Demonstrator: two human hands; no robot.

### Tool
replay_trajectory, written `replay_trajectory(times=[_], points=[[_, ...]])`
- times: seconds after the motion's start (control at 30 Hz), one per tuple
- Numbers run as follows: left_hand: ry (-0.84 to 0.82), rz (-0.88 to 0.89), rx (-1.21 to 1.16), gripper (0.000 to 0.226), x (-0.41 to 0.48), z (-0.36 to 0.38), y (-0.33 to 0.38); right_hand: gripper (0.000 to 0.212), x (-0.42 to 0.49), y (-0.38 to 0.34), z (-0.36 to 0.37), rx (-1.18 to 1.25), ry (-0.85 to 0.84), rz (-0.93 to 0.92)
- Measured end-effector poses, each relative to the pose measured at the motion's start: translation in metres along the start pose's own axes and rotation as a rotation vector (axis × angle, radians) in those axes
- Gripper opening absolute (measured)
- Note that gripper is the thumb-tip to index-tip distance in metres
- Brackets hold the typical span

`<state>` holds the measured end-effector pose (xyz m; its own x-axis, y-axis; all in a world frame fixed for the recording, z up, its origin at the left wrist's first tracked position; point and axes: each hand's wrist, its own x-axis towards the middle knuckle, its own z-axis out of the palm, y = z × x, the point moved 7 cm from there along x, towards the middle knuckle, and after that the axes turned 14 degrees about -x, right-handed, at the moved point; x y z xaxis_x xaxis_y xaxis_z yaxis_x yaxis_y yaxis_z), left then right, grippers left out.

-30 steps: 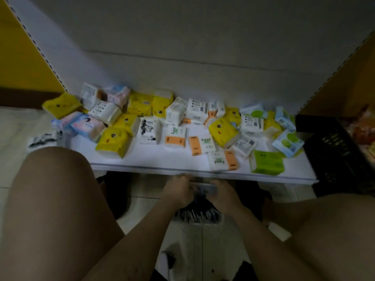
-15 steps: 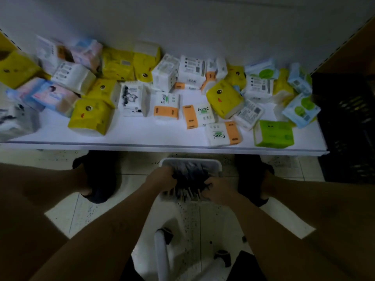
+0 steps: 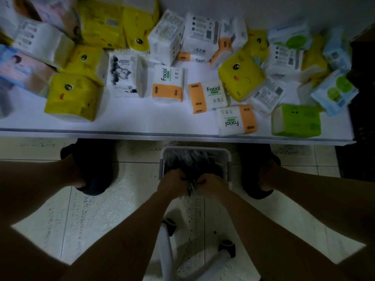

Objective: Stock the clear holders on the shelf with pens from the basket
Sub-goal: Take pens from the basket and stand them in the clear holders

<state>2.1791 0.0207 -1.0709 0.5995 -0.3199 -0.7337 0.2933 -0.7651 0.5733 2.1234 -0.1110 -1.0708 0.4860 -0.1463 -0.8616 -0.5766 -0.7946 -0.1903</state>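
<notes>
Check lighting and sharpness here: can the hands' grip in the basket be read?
Head view: the white shelf is brightly lit, yet the left hand, right hand and dark pens in the white rectangular plastic basket sit in deep shadow, so the grip is unreadable; head view also shows motion blur on the top-left tissue packs.

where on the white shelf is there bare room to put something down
The white shelf is bare along its front edge, from the yellow tissue pack at the left to the orange-and-white Facial pack at the front right. A narrow gap lies between that pack and the green tissue pack. The back and right are crowded with touching packs.
</notes>
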Motion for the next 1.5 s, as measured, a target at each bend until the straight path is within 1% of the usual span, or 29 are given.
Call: replay_trajectory(times=[0.1, 0.17, 0.27, 0.33, 0.43, 0.5, 0.7, 0.8, 1.0, 1.1, 1.2, 1.27, 1.37, 1.43, 1.5], points=[[-0.078, -0.032, -0.061, 0.010, 0.007, 0.007, 0.000, 0.022, 0.002, -0.006, 0.014, -0.020, -0.016, -0.015], [-0.096, -0.049, -0.069, 0.012, 0.009, 0.013, 0.000, 0.014, 0.003, -0.006, 0.018, -0.005, -0.014, -0.036], [-0.100, -0.027, -0.063, 0.029, 0.007, 0.018, 0.008, 0.020, 0.004, -0.006, 0.017, -0.026, -0.025, -0.074], [-0.112, -0.020, -0.103, 0.033, 0.005, 0.018, 0.012, 0.021, 0.003, -0.011, 0.014, -0.077, -0.033, -0.107], [-0.061, -0.046, -0.127, 0.030, 0.006, 0.017, 0.010, 0.022, 0.001, -0.019, 0.013, -0.149, -0.022, -0.153], [-0.015, -0.051, -0.142, 0.024, 0.004, 0.017, 0.009, 0.022, -0.001, -0.021, 0.013, -0.163, -0.011, -0.172], [0.067, -0.044, -0.219, 0.017, -0.003, 0.014, 0.005, 0.027, -0.007, -0.025, 0.011, -0.215, 0.003, -0.179], [0.075, -0.052, -0.236, 0.016, -0.002, 0.010, 0.004, 0.028, -0.009, -0.027, 0.013, -0.215, -0.018, -0.159], [0.059, -0.082, -0.293, 0.019, 0.001, 0.012, -0.001, 0.026, -0.011, -0.036, 0.018, -0.421, -0.002, -0.141], [0.070, -0.088, -0.290, 0.020, 0.001, 0.011, -0.004, 0.027, -0.013, -0.038, 0.026, -0.523, -0.040, -0.174], [0.094, -0.076, -0.307, 0.020, -0.001, 0.008, -0.007, 0.024, -0.014, -0.041, 0.027, -0.580, -0.019, -0.198], [0.132, -0.095, -0.342, 0.018, -0.003, 0.003, -0.010, 0.024, -0.014, -0.044, 0.026, -0.594, 0.010, -0.202], [0.171, -0.125, -0.409, 0.016, -0.005, -0.001, -0.015, 0.031, -0.013, -0.045, 0.025, -0.592, 0.034, -0.180], [0.178, -0.124, -0.423, 0.022, -0.006, -0.002, -0.016, 0.033, -0.012, -0.045, 0.024, -0.554, 0.073, -0.171], [0.183, -0.113, -0.427, 0.028, -0.007, -0.003, -0.018, 0.031, -0.012, -0.044, 0.019, -0.472, 0.151, -0.153]])
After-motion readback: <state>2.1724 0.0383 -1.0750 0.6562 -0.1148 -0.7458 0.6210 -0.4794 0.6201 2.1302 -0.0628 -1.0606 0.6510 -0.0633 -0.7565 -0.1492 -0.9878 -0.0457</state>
